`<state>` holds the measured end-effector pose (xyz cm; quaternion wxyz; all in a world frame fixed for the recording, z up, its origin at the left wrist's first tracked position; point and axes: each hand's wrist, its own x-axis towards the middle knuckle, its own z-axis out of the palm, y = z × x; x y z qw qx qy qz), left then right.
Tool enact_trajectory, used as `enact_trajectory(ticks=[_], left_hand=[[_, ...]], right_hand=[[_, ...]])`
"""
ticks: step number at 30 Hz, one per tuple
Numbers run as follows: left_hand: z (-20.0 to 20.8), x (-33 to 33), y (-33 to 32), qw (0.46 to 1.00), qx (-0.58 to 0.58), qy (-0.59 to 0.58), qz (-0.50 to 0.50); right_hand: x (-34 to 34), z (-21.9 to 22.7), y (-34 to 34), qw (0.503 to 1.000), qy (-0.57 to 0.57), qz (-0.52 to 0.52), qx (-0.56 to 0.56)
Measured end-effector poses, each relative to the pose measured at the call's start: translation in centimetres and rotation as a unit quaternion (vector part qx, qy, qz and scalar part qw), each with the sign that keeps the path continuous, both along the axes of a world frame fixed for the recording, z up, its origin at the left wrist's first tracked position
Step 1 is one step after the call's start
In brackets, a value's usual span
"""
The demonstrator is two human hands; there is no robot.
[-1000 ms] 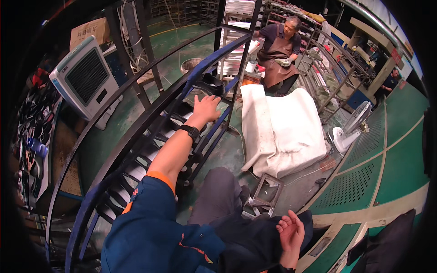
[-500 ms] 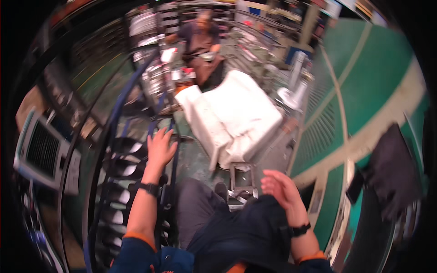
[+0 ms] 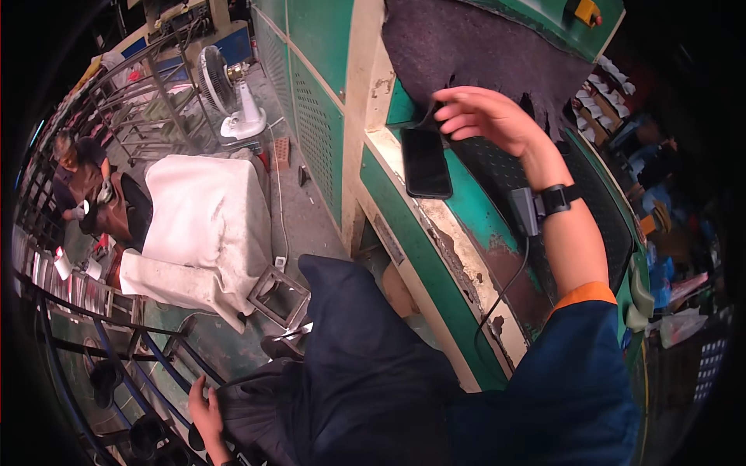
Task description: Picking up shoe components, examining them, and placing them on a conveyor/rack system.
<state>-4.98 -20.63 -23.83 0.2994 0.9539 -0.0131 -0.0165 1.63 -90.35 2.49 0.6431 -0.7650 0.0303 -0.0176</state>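
Note:
My right hand (image 3: 488, 116) is raised over the green machine's ledge, its fingers outstretched and apart from the thumb, with nothing in them. Just below its fingertips a black smartphone (image 3: 426, 163) lies on the ledge. Behind the hand hangs a dark, ragged-edged sheet of material (image 3: 474, 46). A grey box with a cable (image 3: 525, 210) sits beside my right wrist. Low on the left, my left hand (image 3: 205, 412) rests near my thigh and the blue rack (image 3: 148, 342), fingers loosely extended and holding nothing.
A cloth-covered block (image 3: 206, 206) stands ahead to the left, with a metal frame stool (image 3: 281, 297) against it. Beyond are a white fan (image 3: 242, 109) and a brick (image 3: 281, 153). A seated person (image 3: 101, 182) works at the far left. The green machine (image 3: 318, 116) borders my right side.
My view has swung to the right, bringing the machine ledge and phone into sight. My right hand has gone up to the hanging dark sheet; my left hand has dropped low.

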Motion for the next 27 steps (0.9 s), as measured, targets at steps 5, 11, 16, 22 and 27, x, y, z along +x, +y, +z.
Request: enact_trajectory(ticks=[5,11,16,22,27], left_hand=[[-1.4,-2.1,-1.4,0.995,-0.001,-0.074,0.072],[-0.5,0.2,-4.5,0.997,-0.035,-0.018,0.066],[0.2,1.1,-5.9,0.999,-0.015,-0.015,0.048],[1.0,2.2,-8.0,0.996,-0.031,-0.005,0.080],[5.3,2.6,-13.5,0.992,0.015,0.058,0.109]], right_hand=[[-7.5,-5.3,-20.0,0.859,-0.043,-0.499,0.105],[-6.7,-6.7,-32.7,0.775,0.015,-0.607,-0.175],[1.2,-6.6,-30.6,0.763,0.135,-0.431,-0.462],[3.6,-5.8,-28.3,0.679,0.255,-0.330,-0.604],[2.6,-4.7,-26.8,0.682,0.274,-0.311,-0.602]])
